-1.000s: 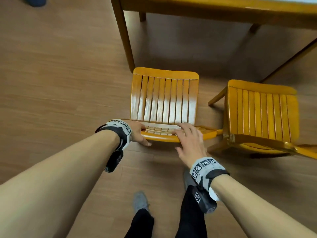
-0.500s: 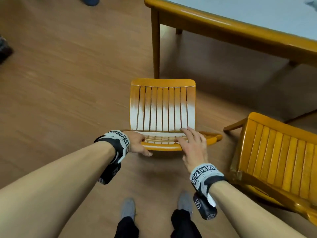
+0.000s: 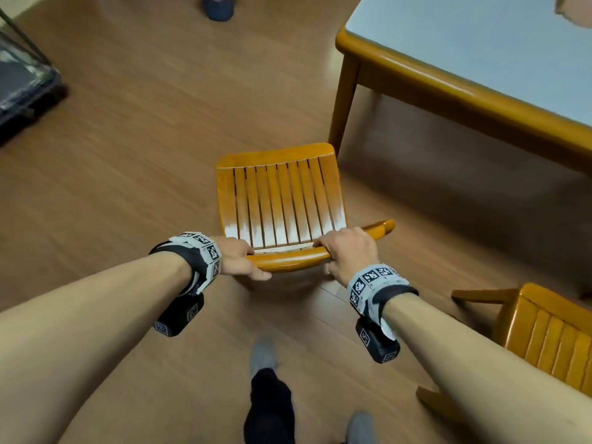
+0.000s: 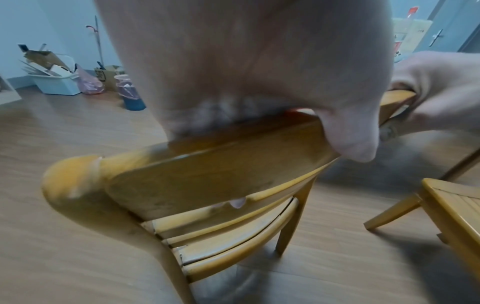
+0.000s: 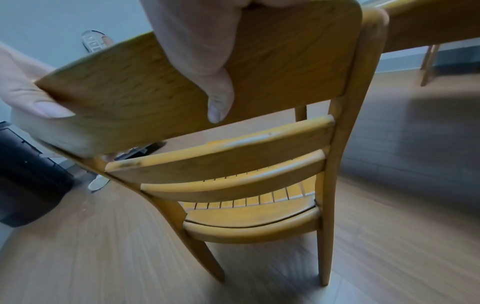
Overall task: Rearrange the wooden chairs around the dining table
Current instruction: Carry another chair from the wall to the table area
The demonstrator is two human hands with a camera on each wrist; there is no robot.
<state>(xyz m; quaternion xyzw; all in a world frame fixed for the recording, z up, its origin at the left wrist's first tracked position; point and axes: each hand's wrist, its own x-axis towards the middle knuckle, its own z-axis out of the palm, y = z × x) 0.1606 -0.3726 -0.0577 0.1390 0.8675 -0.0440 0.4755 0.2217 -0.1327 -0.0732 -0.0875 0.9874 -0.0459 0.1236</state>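
Left hand (image 3: 238, 259) and right hand (image 3: 347, 251) are both gripping the chair (image 3: 278, 200) by its top rail, near the table (image 3: 416, 75) corner.

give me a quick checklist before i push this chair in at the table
1. Left hand grips the chair top rail: ok.
2. Right hand grips the same rail: ok, thumb behind it in the right wrist view.
3. Seat lined up with the opening under the table: not ok, it faces the table leg at the corner.
4. Clear of the second chair: ok, it stands apart to the right.
5. All four chair legs on the floor: cannot tell, the front legs are hidden.
6. Feet clear of the rear legs: ok in the head view.
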